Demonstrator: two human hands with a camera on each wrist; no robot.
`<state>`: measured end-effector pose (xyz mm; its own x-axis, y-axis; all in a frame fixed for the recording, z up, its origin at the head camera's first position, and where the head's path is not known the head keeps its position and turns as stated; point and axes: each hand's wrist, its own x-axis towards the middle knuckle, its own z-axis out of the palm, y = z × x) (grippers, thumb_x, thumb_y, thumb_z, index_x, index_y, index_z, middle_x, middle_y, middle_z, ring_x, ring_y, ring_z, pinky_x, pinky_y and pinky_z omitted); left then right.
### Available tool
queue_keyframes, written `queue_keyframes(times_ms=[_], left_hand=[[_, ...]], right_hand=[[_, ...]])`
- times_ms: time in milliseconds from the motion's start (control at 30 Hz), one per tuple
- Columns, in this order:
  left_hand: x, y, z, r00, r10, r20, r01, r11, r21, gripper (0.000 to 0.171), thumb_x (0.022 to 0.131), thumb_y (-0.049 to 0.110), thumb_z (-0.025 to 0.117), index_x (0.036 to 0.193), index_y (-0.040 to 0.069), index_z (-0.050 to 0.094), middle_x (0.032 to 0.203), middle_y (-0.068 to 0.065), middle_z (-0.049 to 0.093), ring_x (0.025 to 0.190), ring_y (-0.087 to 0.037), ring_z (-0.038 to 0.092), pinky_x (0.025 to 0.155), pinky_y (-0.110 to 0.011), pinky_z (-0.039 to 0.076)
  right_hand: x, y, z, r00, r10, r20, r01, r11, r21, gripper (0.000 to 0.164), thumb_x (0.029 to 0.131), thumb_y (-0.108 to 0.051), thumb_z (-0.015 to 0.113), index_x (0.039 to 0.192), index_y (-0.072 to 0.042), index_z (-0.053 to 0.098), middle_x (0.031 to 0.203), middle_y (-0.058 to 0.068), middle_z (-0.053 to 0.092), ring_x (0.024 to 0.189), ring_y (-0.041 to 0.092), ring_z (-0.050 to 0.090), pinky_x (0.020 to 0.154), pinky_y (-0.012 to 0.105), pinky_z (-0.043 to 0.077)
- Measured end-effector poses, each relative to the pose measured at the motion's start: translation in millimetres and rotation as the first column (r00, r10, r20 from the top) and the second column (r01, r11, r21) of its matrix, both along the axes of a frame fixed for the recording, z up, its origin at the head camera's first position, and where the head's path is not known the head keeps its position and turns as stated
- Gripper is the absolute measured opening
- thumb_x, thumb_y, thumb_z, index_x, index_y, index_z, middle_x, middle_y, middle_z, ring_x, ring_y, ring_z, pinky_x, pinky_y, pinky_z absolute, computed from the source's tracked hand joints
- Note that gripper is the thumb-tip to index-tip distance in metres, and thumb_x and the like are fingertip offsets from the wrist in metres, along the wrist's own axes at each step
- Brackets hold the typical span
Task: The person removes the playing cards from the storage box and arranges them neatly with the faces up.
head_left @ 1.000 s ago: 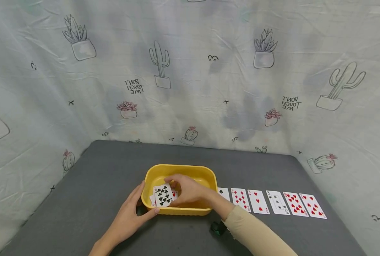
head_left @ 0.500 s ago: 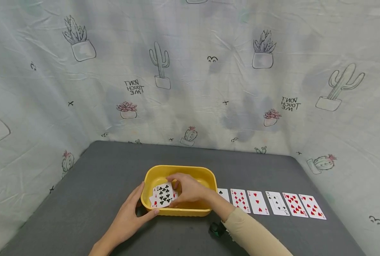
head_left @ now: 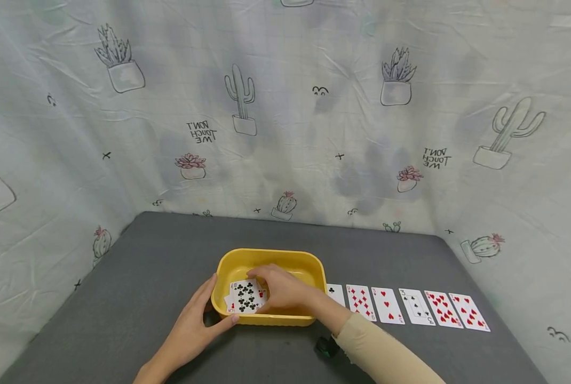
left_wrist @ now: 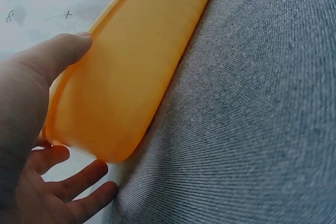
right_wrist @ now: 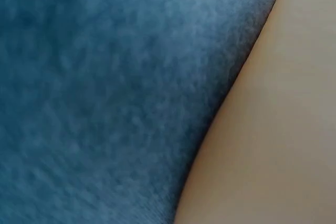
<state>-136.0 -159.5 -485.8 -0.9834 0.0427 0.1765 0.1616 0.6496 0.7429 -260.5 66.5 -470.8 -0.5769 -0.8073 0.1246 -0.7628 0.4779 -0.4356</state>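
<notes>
A yellow plastic tub (head_left: 285,320) stands on the dark grey table. My left hand (head_left: 191,314) holds its left end, thumb on the near rim and fingers round the corner. In the left wrist view, the thumb presses the rim of the tub (left_wrist: 142,61), and some lower fingers are spread beside its end. Inside the tub lies a small pile of playing cards, topped by a black club card (head_left: 245,296). My right hand (head_left: 283,290) reaches in from the right, thumb and forefinger at this card's right-hand edges. The right wrist view shows only the tub's outer wall (right_wrist: 268,119), not the right fingers.
To the tub's right, several face-up cards form a row, among them a three of hearts (head_left: 387,305); the tub partly hides the leftmost club card (head_left: 335,294). A small dark green-black object (head_left: 326,346) lies near the right forearm. A patterned cloth (head_left: 285,106) surrounds the table.
The top club card has shifted slightly within the tub and now covers the ace corner that showed half a second ago. My left hand and the tub have stayed nearly still.
</notes>
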Motion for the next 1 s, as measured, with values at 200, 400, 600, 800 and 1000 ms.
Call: queue_keyframes(times_ms=[200, 400, 600, 800, 1000], left_hand=[[1.3, 0, 1.1, 1.0, -0.004, 0.008, 0.004, 1.0, 0.005, 0.109, 0.078, 0.064, 0.072, 0.159, 0.015, 0.018, 0.157, -0.01, 0.025, 0.135, -0.03, 0.037, 0.099, -0.045, 0.045], [1.1, 0, -0.7, 1.0, 0.005, -0.005, -0.005, 1.0, -0.001, 0.109, 0.077, 0.065, 0.072, 0.159, 0.016, 0.019, 0.156, -0.01, 0.027, 0.134, -0.03, 0.038, 0.1, -0.047, 0.044], [-1.1, 1, 1.6, 1.0, 0.005, 0.018, -0.005, 1.0, 0.002, 0.11, 0.077, 0.066, 0.072, 0.159, 0.017, 0.018, 0.157, -0.01, 0.024, 0.136, -0.032, 0.035, 0.101, -0.049, 0.043], [-2.2, 2, 1.0, 1.0, 0.01, 0.029, -0.01, 1.0, -0.011, 0.11, 0.077, 0.067, 0.071, 0.159, 0.017, 0.017, 0.157, -0.01, 0.024, 0.136, -0.032, 0.035, 0.102, -0.049, 0.042], [-1.3, 1, -2.1, 1.0, 0.019, -0.023, -0.019, 1.0, -0.018, 0.107, 0.078, 0.065, 0.071, 0.159, 0.016, 0.02, 0.156, -0.009, 0.028, 0.132, -0.029, 0.04, 0.098, -0.047, 0.044]], right_hand=[[5.4, 1, 4.7, 0.999, -0.018, -0.037, 0.017, 1.0, -0.018, 0.086, 0.071, -0.044, 0.089, 0.142, -0.012, 0.052, 0.135, -0.004, 0.055, 0.111, 0.009, 0.05, 0.096, 0.025, 0.044], [6.1, 2, 6.7, 0.999, -0.024, -0.033, 0.023, 0.999, -0.041, 0.086, 0.072, -0.043, 0.088, 0.144, -0.012, 0.05, 0.134, -0.004, 0.054, 0.109, 0.011, 0.053, 0.096, 0.027, 0.045], [1.3, 4, 8.5, 1.0, -0.017, -0.003, 0.016, 0.99, -0.137, 0.084, 0.07, -0.032, 0.09, 0.141, -0.007, 0.051, 0.129, 0.0, 0.054, 0.107, 0.015, 0.054, 0.093, 0.028, 0.047], [0.6, 16, 22.0, 1.0, -0.002, 0.013, 0.005, 0.973, -0.231, 0.081, 0.071, -0.023, 0.09, 0.14, -0.003, 0.053, 0.131, 0.004, 0.055, 0.105, 0.019, 0.057, 0.086, 0.028, 0.052], [16.2, 43, 54.8, 1.0, -0.02, 0.01, 0.022, 0.964, -0.266, 0.083, 0.072, -0.018, 0.09, 0.144, -0.007, 0.05, 0.139, 0.005, 0.049, 0.101, 0.02, 0.059, 0.085, 0.033, 0.053]])
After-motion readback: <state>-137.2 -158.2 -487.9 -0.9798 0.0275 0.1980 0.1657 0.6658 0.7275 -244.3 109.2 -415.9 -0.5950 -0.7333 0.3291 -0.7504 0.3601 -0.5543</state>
